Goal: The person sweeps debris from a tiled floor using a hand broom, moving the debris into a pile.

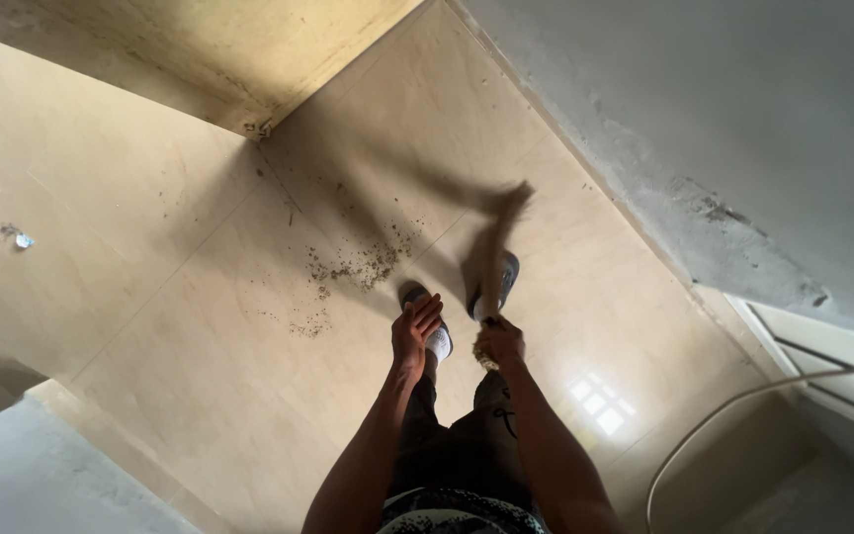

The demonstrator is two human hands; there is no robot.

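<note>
Mid-sweep: my right hand (499, 342) grips the broom (494, 259) (blurred), left hand (415, 326) open, empty; dirt pile (360, 269) just beyond my feet wants gathering.

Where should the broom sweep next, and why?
Probably back left, toward the dirt pile. The broom, gripped by the right hand, is blurred in mid-swing right of the pile, and specks still lie scattered over the floor. The left hand is open and empty.
</note>
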